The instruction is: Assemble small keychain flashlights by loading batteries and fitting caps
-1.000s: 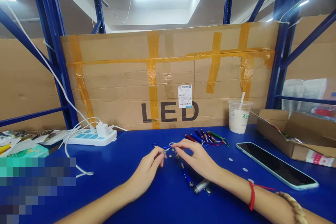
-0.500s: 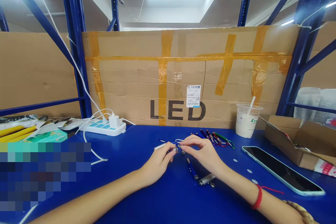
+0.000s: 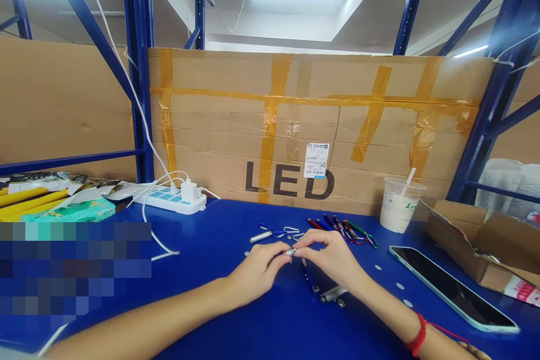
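My left hand (image 3: 253,275) pinches a small silver bit (image 3: 289,252) between thumb and fingers; my right hand (image 3: 331,253) pinches at its other end, tips nearly meeting; the bit is too small for me to tell if it is one piece or two. Call the bit the middle of a clock, with 12 away from me; my left hand comes in from 8 and my right from 3; I think both tips pinch because a thing so tiny would slip from a loose grip.

A silver tube (image 3: 260,237) lies at 10 on the counter (image 3: 228,326); a blue stick (image 3: 310,277) lies at 5, and another tube (image 3: 332,294) lies just past it, close to my right wrist; they seem left near so I can reach them. The coloured sticks (image 3: 340,226) lie bunched at 2, maybe to leave room for my hands; the cup (image 3: 399,208) stands farther out at 2, perhaps so my arm won't bump it; the phone (image 3: 453,288) lies flat, just past 3.
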`<state>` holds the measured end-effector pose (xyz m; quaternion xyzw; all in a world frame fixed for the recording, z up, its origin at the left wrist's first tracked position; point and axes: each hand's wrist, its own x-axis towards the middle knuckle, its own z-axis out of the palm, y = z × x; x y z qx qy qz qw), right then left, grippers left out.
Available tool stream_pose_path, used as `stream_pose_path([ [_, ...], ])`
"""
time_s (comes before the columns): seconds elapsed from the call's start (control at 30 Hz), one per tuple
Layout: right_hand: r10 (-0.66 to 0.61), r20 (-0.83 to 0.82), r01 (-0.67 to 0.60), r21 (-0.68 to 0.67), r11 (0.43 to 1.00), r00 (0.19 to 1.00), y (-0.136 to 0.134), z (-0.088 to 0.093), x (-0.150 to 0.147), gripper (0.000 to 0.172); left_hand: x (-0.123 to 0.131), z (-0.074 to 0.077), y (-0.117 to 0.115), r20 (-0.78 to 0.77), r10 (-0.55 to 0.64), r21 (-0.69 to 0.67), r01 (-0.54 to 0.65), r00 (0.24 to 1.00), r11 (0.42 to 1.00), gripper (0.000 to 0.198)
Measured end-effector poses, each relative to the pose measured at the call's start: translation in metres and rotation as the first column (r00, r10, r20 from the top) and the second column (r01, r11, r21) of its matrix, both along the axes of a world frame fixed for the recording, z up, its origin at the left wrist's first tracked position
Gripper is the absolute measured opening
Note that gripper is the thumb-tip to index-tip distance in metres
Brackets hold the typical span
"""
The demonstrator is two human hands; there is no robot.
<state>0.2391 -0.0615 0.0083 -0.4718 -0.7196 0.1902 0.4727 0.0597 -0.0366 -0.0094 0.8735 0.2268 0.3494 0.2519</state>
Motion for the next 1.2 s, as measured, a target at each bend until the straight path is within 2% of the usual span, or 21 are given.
stream_pose_path([
  [0.17,0.004,0.052,-0.005,0.025,1.000,0.999,-0.002,0.000,0.000,0.011,-0.002,-0.003,-0.001,-0.055,-0.026,0.038,0.028,0.998,0.999,0.028],
  [0.4,-0.055,0.087,0.053,0.023,0.998,0.995,-0.010,0.003,-0.009,0.016,-0.002,-0.004,0.000,-0.067,0.013,0.035,-0.010,0.998,0.999,0.028],
  [0.73,-0.031,-0.063,0.020,-0.172,0.985,0.997,-0.012,0.000,-0.017,0.026,0.001,-0.001,0.000,-0.107,0.058,0.016,-0.056,0.993,0.998,0.026],
  [0.97,-0.028,-0.092,0.007,-0.219,0.976,0.995,-0.007,-0.004,-0.014,0.028,0.002,0.000,0.003,-0.154,0.100,-0.003,-0.102,0.983,0.995,0.024],
  [1.2,0.012,-0.168,-0.045,-0.190,0.981,0.986,-0.005,-0.002,-0.010,0.030,0.002,0.002,0.003,-0.122,0.130,-0.065,-0.138,0.984,0.988,0.020],
])
